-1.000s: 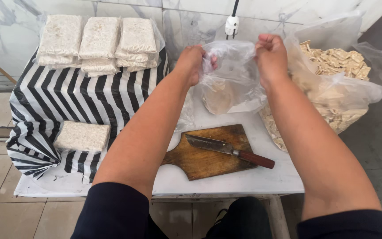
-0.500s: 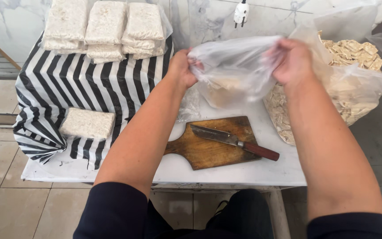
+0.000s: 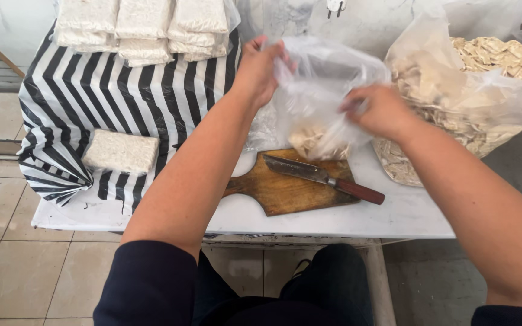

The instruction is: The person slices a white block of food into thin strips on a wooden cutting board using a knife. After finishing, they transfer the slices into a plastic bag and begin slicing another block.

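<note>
A clear plastic bag (image 3: 324, 90) with pale cut pieces at its bottom hangs above a wooden cutting board (image 3: 285, 187). My left hand (image 3: 260, 69) grips the bag's upper left edge. My right hand (image 3: 379, 110) is closed on the bag's right side, lower than the left hand. A knife (image 3: 324, 177) with a reddish-brown handle lies on the board under the bag.
A large clear bag (image 3: 472, 90) full of pale chips stands at the right. A black-and-white striped cloth (image 3: 92, 102) covers the table's left, with one white block (image 3: 122, 152) on it and stacked white blocks (image 3: 146, 27) at the back. The white tabletop (image 3: 333, 220) ends near my legs.
Both hands held the bag's mouth stretched wide at the same height. Now my right hand has dropped lower onto the bag's side and the bag has gathered between the hands.
</note>
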